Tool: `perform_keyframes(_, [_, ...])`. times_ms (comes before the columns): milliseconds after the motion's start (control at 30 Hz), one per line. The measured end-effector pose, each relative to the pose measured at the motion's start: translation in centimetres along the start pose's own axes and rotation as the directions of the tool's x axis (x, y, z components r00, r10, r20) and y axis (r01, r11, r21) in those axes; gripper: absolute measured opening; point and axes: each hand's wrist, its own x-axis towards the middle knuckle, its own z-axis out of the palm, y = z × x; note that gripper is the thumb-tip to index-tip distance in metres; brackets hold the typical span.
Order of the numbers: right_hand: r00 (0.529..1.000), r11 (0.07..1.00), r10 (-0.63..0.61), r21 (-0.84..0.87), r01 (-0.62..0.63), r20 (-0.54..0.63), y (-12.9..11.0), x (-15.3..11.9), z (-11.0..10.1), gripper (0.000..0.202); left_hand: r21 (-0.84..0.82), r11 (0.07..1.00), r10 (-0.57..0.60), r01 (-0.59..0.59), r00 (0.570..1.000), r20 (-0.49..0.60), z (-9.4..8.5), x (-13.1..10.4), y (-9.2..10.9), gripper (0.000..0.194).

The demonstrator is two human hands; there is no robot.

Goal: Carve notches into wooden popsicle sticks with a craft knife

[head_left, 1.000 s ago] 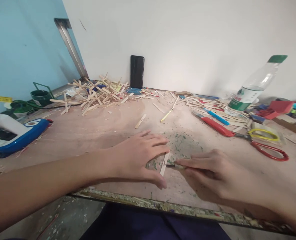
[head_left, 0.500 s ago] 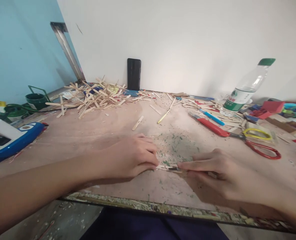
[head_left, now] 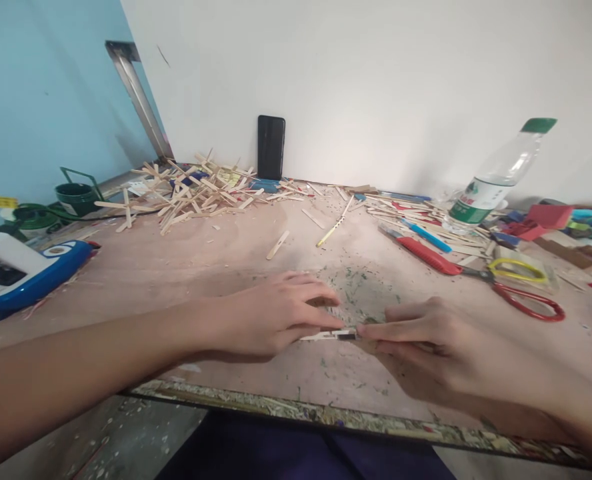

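Observation:
A thin pale wooden stick (head_left: 319, 337) lies near the front of the table, with a small dark rectangular piece (head_left: 347, 337) at its right part; the kind of that piece is too small to tell. My left hand (head_left: 281, 317) reaches over the stick with bent fingers, a fingertip pressing beside the dark piece and the stick's left end showing below the hand. From the other side, my right hand (head_left: 436, 340) pinches the right end with index finger and thumb, hiding that end.
Green shavings lie behind the hands. To the right are a red utility knife (head_left: 429, 255), scissors (head_left: 529, 300) and a tilted bottle (head_left: 481, 197). Crossed craft sticks (head_left: 196, 190) pile up at back left near a phone (head_left: 271, 147). A blue glue gun stand (head_left: 51, 277) stands left.
My left hand has slid right along the stick towards the dark piece, its fingers lifting apart a little. My right hand stays almost in place.

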Motion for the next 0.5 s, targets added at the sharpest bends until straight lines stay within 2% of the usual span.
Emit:
perform_keyframes(133, [1.0, 0.995, -0.021, 0.094, 0.021, -0.003, 0.1, 0.3, -0.3, 0.034, -0.017, 1.0, -0.016, 0.017, 0.998, 0.054, -1.3, 0.3, -0.2, 0.042])
perform_keyframes(233, [0.999, 0.991, -0.025, 0.129, 0.023, 0.02, 0.4, 0.5, -0.6, 0.034, -0.006, 1.0, 0.014, -0.013, 0.985, 0.171, -3.0, 1.5, -0.2, 0.055])
perform_keyframes(367, [0.999, 0.994, -0.019, 0.113, 0.013, 0.047, 0.7, 0.4, -0.8, 0.033, -0.036, 0.997, 0.076, -0.069, 0.949, 0.305, -5.0, 4.4, -1.0, 0.075])
perform_keyframes(500, [0.998, 0.991, -0.004, 0.133, -0.005, 0.068, 0.7, 0.3, -0.7, 0.033, -0.078, 0.992, 0.119, -0.097, 0.922, 0.368, -5.3, 6.6, -2.6, 0.069])
